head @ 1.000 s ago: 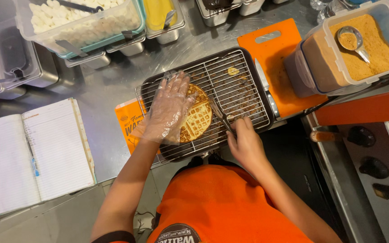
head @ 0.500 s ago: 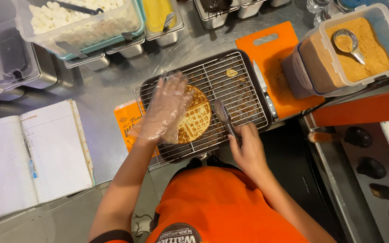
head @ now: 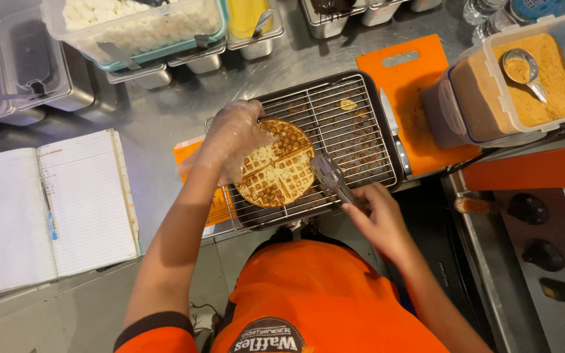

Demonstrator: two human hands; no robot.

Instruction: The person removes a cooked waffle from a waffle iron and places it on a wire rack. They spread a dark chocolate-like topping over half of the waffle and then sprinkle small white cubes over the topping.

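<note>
A round golden waffle lies on a wire cooling rack over a dark tray. My left hand, in a clear plastic glove, rests on the waffle's left edge. Bare, my right hand grips metal tongs whose tips touch the waffle's right edge. A small waffle crumb sits near the rack's far side.
An orange cutting board with a knife lies right of the rack. A clear tub of brown powder with a scoop stands far right. An open notebook with a pen lies left. Topping containers line the back.
My left hand has slid off the waffle's top to its left edge, uncovering it. My right hand has pulled back toward me while the tongs stay against the waffle's right side.
</note>
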